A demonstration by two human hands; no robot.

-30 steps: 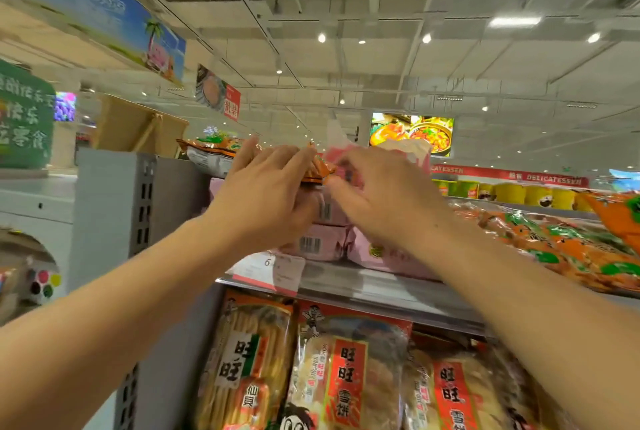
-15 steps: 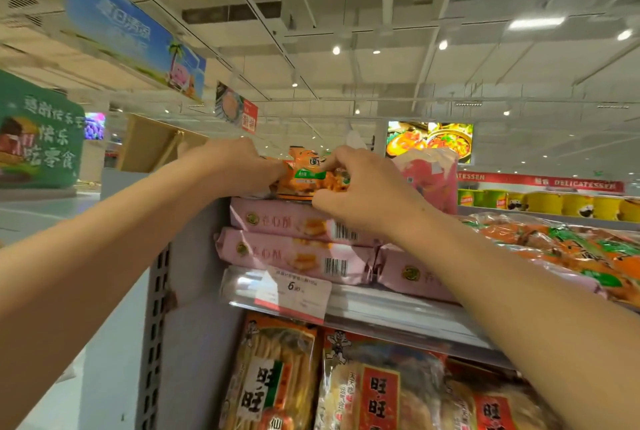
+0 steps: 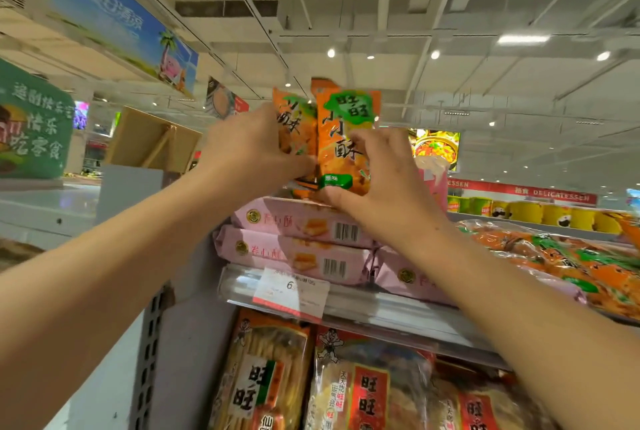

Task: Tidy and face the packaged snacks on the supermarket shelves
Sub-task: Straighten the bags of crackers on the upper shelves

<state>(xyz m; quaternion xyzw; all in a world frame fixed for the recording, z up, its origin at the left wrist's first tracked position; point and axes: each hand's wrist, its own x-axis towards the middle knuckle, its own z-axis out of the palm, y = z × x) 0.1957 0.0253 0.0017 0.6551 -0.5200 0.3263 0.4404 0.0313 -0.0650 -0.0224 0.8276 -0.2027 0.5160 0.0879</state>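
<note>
atop the stacked pink boxes (image 3: 298, 221) on the top shelf, the left hand (image 3: 249, 149) and right hand (image 3: 377, 173) each grip one upright orange snack packet (image 3: 343, 138). best to keep both labels facing outward and set them down level beside the matching orange packs (image 3: 554, 256).

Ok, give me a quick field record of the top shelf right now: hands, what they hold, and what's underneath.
left hand: grips the left orange snack bag
right hand: grips the right orange snack bag
bags: upright, side by side, fronts facing the camera
beneath: pink packs, stacked flat on the top shelf
right of stack: more orange bags, lying flat
shelf edge: price tag
</note>
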